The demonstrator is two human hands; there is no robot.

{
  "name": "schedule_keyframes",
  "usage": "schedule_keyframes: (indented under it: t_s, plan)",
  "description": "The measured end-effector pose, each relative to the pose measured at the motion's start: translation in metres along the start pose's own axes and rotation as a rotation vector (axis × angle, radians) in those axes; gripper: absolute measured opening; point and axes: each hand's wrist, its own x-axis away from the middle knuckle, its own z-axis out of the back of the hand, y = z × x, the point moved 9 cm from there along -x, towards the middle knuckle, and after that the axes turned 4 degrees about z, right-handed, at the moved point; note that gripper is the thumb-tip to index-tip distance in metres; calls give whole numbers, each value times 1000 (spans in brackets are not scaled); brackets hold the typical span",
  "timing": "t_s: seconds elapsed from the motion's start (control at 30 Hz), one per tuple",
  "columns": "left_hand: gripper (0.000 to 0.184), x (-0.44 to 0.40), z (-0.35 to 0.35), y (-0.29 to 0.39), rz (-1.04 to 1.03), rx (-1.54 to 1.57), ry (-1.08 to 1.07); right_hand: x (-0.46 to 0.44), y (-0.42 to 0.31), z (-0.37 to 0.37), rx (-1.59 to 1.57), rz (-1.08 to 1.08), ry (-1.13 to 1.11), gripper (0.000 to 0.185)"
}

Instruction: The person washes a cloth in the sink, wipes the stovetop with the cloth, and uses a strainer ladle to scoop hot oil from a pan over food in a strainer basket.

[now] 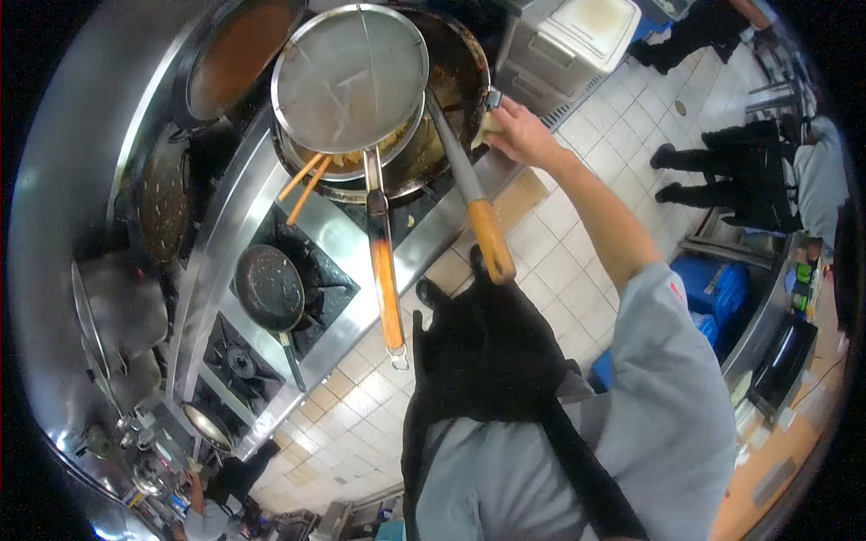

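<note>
At the right rim of a large dark wok (465,68), my right hand (523,133) has its fingers curled around a pale cloth (487,131), beside the wok's small metal handle (492,98). Lying over the wok is a round fine-mesh strainer (352,77) with a scorched wooden handle. Beneath it, a second round vessel holds yellowish food, partly hidden. A pair of wooden chopsticks (305,189) sticks out from under the strainer. Another long tool with a grey shaft and wooden handle (487,239) leans across the rim, its head hidden. My left hand is out of view.
A small black frying pan (270,287) sits on the burner nearer me. Behind are a pan of brown liquid (239,59) and a dark pan (164,198). A white bin (586,36) stands right of the wok. Other people (758,171) stand at right and lower left.
</note>
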Motion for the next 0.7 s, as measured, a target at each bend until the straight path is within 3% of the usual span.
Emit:
schedule_keyframes:
  t_s: [0.13, 0.2, 0.3, 0.4, 0.47, 0.6, 0.67, 0.7]
  plan:
    - [52, 30, 5, -18, 20, 32, -17, -8, 7, -13, 125, -13, 42, 72]
    - [53, 59, 16, -30, 62, 30, -7, -9, 14, -29, 48, -34, 88, 58]
    - [53, 82, 19, -47, 103, 66, 10, 7, -8, -15, 94, 34, 365, 45]
    - [54, 91, 17, -57, 112, 105, 11, 27, -9, -22, -11, 130, 312, 40]
    - [55, 91, 17, -63, 111, 159, 17, 49, -3, -30, -17, 31, 243, 48]
    - [56, 84, 22, -70, 101, 291, 34, 79, -35, -28, -68, 47, 186, 48]
    - [57, 74, 26, -76, 101, 358, 37, 102, 29, -93, -802, -438, 174, 50]
    - [58, 68, 30, -81, 105, 382, 37, 95, 13, -92, -809, -410, 168, 50]
